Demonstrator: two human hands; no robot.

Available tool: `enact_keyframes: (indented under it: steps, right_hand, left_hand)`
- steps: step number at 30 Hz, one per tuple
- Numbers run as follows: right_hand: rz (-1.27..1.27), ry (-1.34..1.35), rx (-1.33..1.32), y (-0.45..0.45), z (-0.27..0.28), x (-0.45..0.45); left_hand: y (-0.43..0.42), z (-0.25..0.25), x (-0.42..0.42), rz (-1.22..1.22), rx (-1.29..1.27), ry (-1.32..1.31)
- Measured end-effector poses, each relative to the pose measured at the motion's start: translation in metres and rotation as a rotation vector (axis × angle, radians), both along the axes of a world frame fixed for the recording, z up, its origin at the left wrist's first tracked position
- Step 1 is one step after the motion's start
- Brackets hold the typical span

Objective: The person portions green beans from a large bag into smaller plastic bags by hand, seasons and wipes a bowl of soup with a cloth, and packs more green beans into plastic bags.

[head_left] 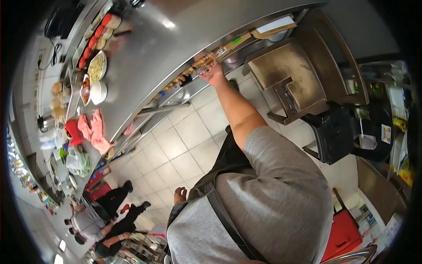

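Observation:
My right hand (214,74) reaches out to the edge of the steel counter (145,48). Its fingers are spread, and nothing shows clearly in its grasp. Right beside the fingers, a row of small brown pieces (187,75) runs along the shelf under the counter top; their kind is too small to make out. A cardboard piece (237,42) with a green mark lies further along that shelf. Low at my side hangs my left hand (180,195), partly hidden by my body. Its fingers are loosely bent and apart, with nothing seen in them.
On the counter are a bowl of pale shredded food (97,66), a white bowl (99,93), red-lidded jars (100,37) and pink cloths (95,131). A brown chair (285,70) and a black chair (332,132) stand to my right. Other people (94,220) work at far left.

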State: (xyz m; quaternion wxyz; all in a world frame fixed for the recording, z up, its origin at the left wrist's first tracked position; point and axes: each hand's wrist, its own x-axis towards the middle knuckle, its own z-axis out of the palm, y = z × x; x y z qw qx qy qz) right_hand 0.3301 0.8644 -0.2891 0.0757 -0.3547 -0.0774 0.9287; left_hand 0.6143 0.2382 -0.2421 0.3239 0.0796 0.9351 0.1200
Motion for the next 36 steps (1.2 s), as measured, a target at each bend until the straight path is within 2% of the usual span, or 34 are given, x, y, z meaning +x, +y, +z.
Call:
enact_keyframes:
  steps: [1, 5, 8, 10, 13, 16, 19, 25, 27, 36]
  right_hand:
    - [0.024, -0.002, -0.008, -0.011, -0.001, -0.001]
    - [0.035, 0.139, -0.145, -0.045, -0.004, -0.008]
    - [-0.049, 0.21, -0.207, -0.073, 0.006, -0.008]
    - [-0.045, 0.194, -0.225, -0.085, 0.008, -0.013]
    - [-0.026, 0.209, -0.211, -0.101, 0.013, -0.016]
    - [-0.076, 0.224, -0.329, -0.112, 0.013, -0.021]
    - [-0.021, 0.289, -0.28, -0.124, 0.01, -0.022]
    - [0.035, 0.304, -0.371, -0.153, 0.02, -0.034]
    - [-0.032, 0.232, -0.456, -0.166, 0.025, -0.04]
    - [0.039, 0.265, -0.473, -0.216, 0.036, -0.051]
  left_hand:
    - [-0.013, 0.0, 0.02, 0.118, 0.021, 0.001]
    - [-0.023, 0.004, 0.065, 0.338, -0.059, -0.021]
    - [0.006, 0.022, 0.078, 0.384, 0.066, -0.038]
    - [0.03, 0.036, 0.074, 0.333, 0.259, -0.064]
    - [0.056, 0.046, 0.075, 0.43, 0.268, -0.13]
    - [0.057, 0.038, 0.084, 0.515, 0.233, -0.153]
    - [0.066, 0.045, 0.083, 0.582, 0.197, -0.186]
    - [0.075, 0.06, 0.093, 0.629, 0.119, -0.164]
    - [0.071, 0.056, 0.1, 0.642, 0.141, -0.143]
    - [0.071, 0.057, 0.126, 0.671, 0.168, -0.134]
